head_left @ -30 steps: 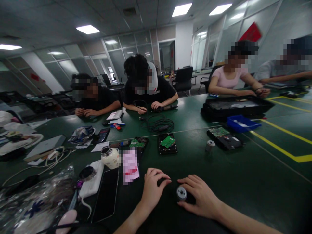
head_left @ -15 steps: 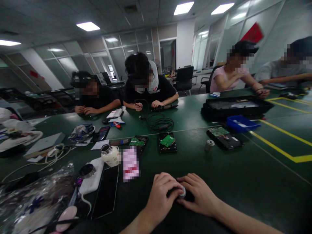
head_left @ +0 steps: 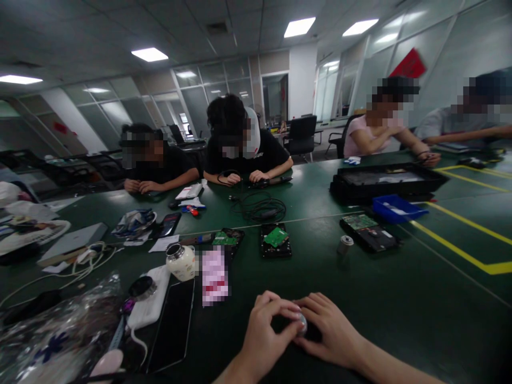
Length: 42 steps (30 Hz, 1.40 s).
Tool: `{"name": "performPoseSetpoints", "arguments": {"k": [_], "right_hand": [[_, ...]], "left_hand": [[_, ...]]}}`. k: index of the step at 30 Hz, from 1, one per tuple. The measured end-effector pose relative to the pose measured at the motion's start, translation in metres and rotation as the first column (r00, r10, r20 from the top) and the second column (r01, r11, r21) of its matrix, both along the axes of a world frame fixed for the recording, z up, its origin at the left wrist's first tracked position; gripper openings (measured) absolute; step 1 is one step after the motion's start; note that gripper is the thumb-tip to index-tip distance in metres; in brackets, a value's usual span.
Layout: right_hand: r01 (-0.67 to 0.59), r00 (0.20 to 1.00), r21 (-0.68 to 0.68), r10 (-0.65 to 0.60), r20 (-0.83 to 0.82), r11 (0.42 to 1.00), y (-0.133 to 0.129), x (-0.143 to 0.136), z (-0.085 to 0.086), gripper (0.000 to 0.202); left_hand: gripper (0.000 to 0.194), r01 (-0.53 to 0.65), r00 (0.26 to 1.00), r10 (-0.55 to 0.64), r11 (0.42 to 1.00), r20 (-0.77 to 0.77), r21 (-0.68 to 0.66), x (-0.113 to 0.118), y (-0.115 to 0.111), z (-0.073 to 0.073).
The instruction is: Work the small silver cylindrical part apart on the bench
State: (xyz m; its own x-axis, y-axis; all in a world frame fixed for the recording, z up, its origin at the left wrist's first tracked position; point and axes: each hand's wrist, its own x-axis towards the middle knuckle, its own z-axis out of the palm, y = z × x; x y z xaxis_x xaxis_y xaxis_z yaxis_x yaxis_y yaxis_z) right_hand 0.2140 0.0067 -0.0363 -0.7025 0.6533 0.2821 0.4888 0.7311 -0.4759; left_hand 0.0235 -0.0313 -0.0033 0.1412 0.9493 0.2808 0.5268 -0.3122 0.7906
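Between my two hands, low over the green tabletop, is a small round silvery metal piece, mostly covered by fingers. My left hand pinches it from the left with thumb and forefinger. From the right, my right hand curls around it, fingertips meeting the left ones at the top. Farther off to the right, a small metal cylinder stands upright. Ahead of my hands lies a hard drive with a green circuit board.
To the left are a tablet, a white power bank, a cream bottle and a crumpled plastic bag. Beyond them lies a coiled black cable. A blue tray and a black bin sit right. Several people sit opposite.
The view has tilted up slightly, so the scene sits lower. My hands keep the metal piece between them, with fingers shifted slightly. The person opposite has brought both hands closer together.
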Motion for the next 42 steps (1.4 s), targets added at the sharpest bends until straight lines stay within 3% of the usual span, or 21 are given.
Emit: {"name": "performPoseSetpoints", "arguments": {"k": [7, 13, 16, 19, 24, 28, 32, 34, 38, 42], "right_hand": [[-0.009, 1.0, -0.005, 0.009, 0.001, 1.0, 0.0, 0.0, 0.002, 0.027], [-0.001, 1.0, 0.0, 0.001, 0.025, 1.0, 0.001, 0.0, 0.003, 0.031], [0.003, 1.0, 0.0, -0.003, 0.031, 1.0, 0.001, 0.0, 0.003, 0.032], [0.015, 0.999, -0.01, -0.015, 0.033, 1.0, 0.0, 0.0, 0.004, 0.032], [0.017, 0.999, -0.017, -0.016, 0.036, 1.0, -0.001, 0.001, 0.003, 0.031], [0.015, 0.999, -0.018, -0.014, 0.036, 1.0, -0.001, 0.001, 0.004, 0.032], [0.011, 0.999, -0.02, -0.01, 0.043, 1.0, 0.0, 0.0, 0.005, 0.031], [0.012, 0.999, -0.018, -0.011, 0.045, 1.0, 0.001, 0.0, 0.005, 0.031], [0.012, 0.999, -0.018, -0.012, 0.044, 1.0, 0.0, 0.0, 0.004, 0.032], [0.008, 0.999, -0.016, -0.007, 0.04, 1.0, 0.0, 0.0, 0.002, 0.033]], "left_hand": [[0.016, 0.004, 0.999, -0.006, 0.998, 0.033, 0.057, 0.003, -0.004, 0.0], [0.022, -0.028, 0.978, 0.016, 0.998, 0.208, 0.056, -0.011, 0.006, -0.003], [0.021, -0.11, 0.992, 0.105, 0.99, 0.064, 0.089, -0.024, 0.018, -0.012], [0.019, -0.115, 0.991, 0.117, 0.993, -0.072, 0.023, -0.033, 0.027, -0.028], [0.013, -0.074, 0.997, 0.072, 0.995, -0.034, -0.067, -0.036, 0.028, -0.044], [0.012, -0.11, 0.99, 0.106, 0.993, -0.088, -0.044, -0.035, 0.027, -0.043], [0.007, -0.108, 0.993, 0.107, 0.994, -0.045, -0.034, -0.03, 0.026, -0.034], [0.013, -0.11, 0.992, 0.111, 0.994, -0.063, 0.012, -0.027, 0.024, -0.03], [0.042, 0.043, 0.976, -0.029, 0.997, -0.215, 0.059, -0.023, 0.024, -0.026], [0.036, 0.161, 0.93, -0.128, 0.985, -0.345, 0.068, -0.023, 0.026, -0.032]]}}
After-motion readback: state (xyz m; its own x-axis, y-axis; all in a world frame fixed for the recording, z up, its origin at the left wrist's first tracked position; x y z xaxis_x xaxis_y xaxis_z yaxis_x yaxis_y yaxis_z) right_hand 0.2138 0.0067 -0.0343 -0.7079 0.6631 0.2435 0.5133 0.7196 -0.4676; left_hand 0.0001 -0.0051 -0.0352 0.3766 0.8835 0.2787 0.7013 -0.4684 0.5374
